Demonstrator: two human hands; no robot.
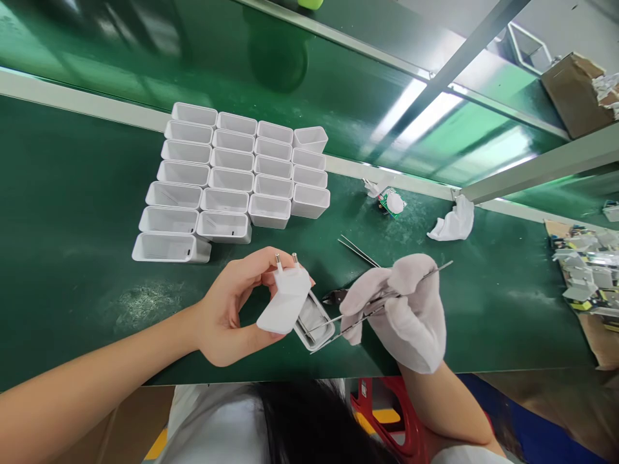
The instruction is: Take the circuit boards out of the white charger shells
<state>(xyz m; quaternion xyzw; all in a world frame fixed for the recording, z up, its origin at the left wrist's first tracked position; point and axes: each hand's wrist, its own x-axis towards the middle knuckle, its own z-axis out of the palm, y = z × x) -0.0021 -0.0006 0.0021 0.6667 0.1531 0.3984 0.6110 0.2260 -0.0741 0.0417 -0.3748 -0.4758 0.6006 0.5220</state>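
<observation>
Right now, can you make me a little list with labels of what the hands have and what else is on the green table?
left hand: bare, holds a white plastic two-pin plug cover and an open white charger shell
right hand: white glove, grips thin metal tweezers, tips in the shell
table: dark green mat
behind the hands: rows of empty white plastic shells
nearby: spare metal tweezers, crumpled white glove, small green circuit board
</observation>
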